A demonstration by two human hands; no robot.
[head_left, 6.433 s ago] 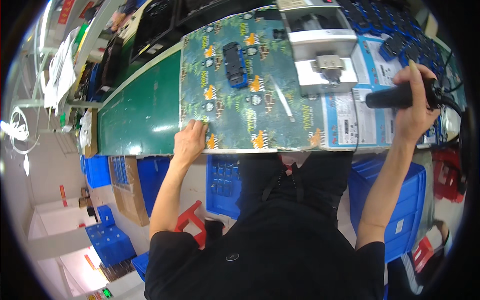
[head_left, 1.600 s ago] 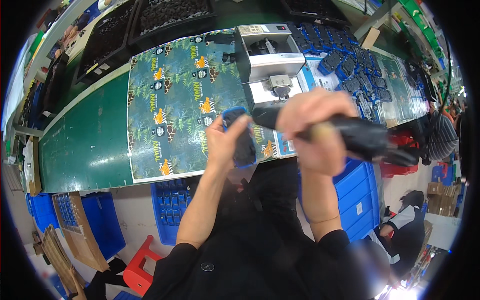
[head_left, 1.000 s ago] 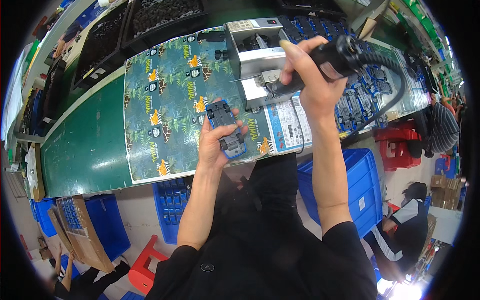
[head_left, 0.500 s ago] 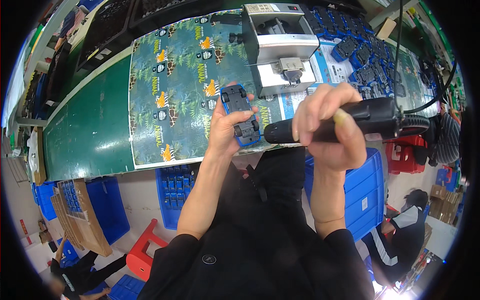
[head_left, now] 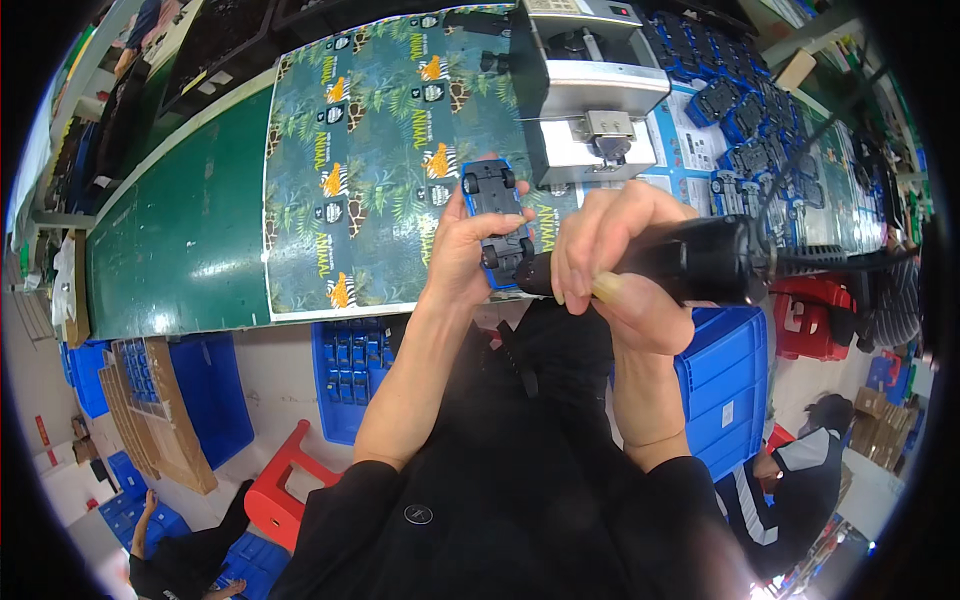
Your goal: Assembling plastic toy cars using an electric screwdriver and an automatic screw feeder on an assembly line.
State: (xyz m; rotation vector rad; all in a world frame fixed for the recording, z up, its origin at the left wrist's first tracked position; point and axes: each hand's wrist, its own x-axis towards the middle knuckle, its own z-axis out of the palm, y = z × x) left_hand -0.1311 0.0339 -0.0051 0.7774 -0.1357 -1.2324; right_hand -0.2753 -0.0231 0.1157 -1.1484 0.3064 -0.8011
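One car (head_left: 489, 188) lies wheels-up, clasped in the left hand (head_left: 460, 248); the right hand (head_left: 622, 262) grips a driver (head_left: 705, 262), nose at the car's near end (contact unclear). Work appears underway, unfinished; more cars (head_left: 716, 101) lie beyond that hand.

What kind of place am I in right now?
Probably a toy factory's assembly area: the left hand holds a toy car, the right hand a black handheld tool, and many similar blue cars lie on the long green workbench.
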